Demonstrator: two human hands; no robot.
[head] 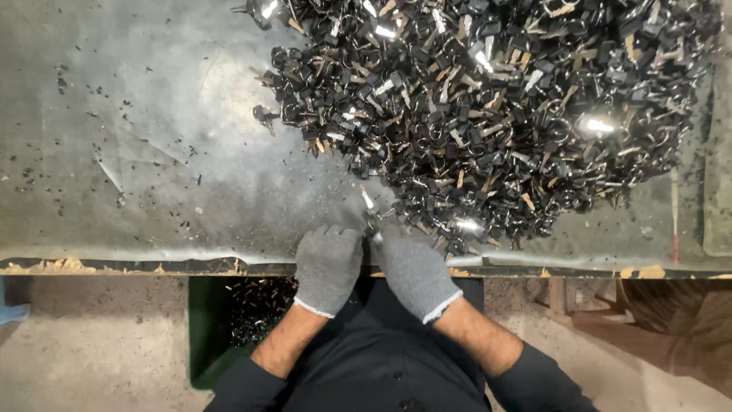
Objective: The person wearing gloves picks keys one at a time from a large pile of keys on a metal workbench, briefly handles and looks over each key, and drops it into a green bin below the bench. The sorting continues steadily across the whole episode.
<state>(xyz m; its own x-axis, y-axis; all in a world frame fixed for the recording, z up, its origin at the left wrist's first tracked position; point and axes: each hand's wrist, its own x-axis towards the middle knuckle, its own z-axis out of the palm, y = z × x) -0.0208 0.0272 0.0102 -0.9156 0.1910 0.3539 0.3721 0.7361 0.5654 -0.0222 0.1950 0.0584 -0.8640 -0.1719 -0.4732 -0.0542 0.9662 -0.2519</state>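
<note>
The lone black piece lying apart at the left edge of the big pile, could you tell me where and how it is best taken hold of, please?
Judging by its pose, take the lone black piece by its chunky black head, coming from the left, over bare table. On its right the pile crowds it, so a grip from there would likely snag neighbours. Both gloved hands, left hand and right hand, are occupied at the near edge.

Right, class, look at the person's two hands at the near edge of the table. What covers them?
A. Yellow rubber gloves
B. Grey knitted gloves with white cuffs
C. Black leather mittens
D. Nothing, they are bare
B: both the left hand and the right hand wear grey knitted gloves with white cuffs, meeting on a small metal piece at the edge of the heap of dark parts.
</note>
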